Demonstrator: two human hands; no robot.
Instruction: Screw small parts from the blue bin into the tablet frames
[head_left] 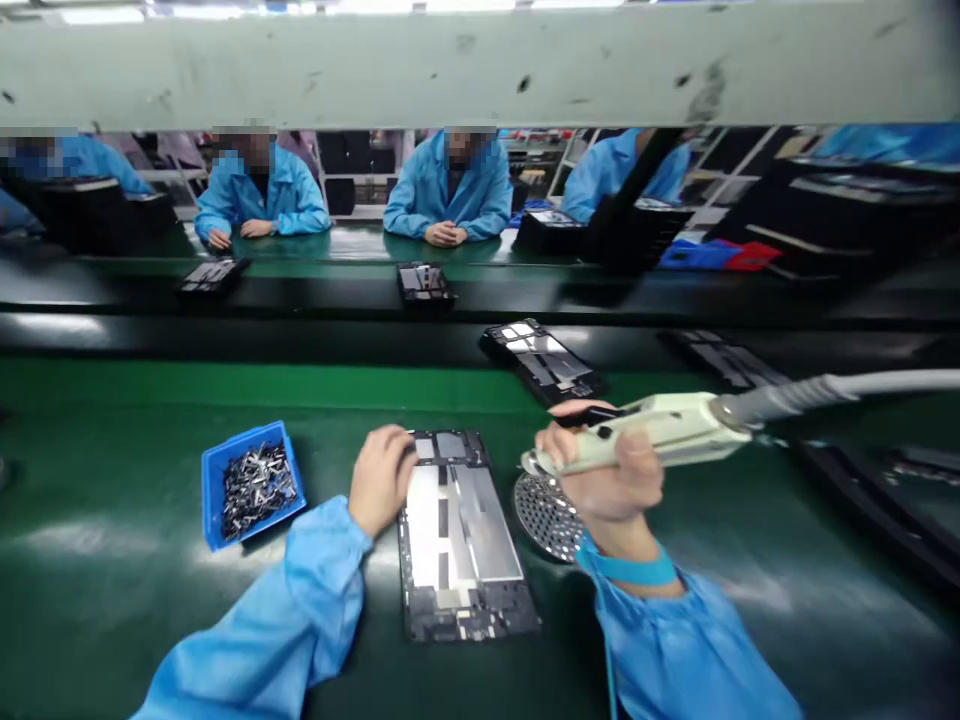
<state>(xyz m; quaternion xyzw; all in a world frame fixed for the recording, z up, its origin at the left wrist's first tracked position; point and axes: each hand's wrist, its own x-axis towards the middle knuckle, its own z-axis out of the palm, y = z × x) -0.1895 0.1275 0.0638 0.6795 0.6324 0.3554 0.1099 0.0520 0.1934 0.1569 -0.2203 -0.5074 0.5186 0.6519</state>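
Observation:
An opened tablet (484,520) lies on the green bench, its silvery battery and dark boards uncovered. My left hand (381,478) has its fingers bent together over the tablet's upper left edge. Wrapped around a pale electric screwdriver (675,428) is my right hand (611,475), with a grey cable (885,384) running off to the right. The screwdriver is held nearly level above a round perforated metal dish (551,515); I cannot make out its tip clearly. A blue bin (214,500) full of small metal parts (259,487) stands left of my left hand.
Another opened tablet (540,358) lies at the dark conveyor's (337,340) near edge. More units (425,284) sit farther back. Dark frames (877,510) lie at right. Co-workers in blue coats (450,190) sit opposite, beneath a pale overhead beam (375,70).

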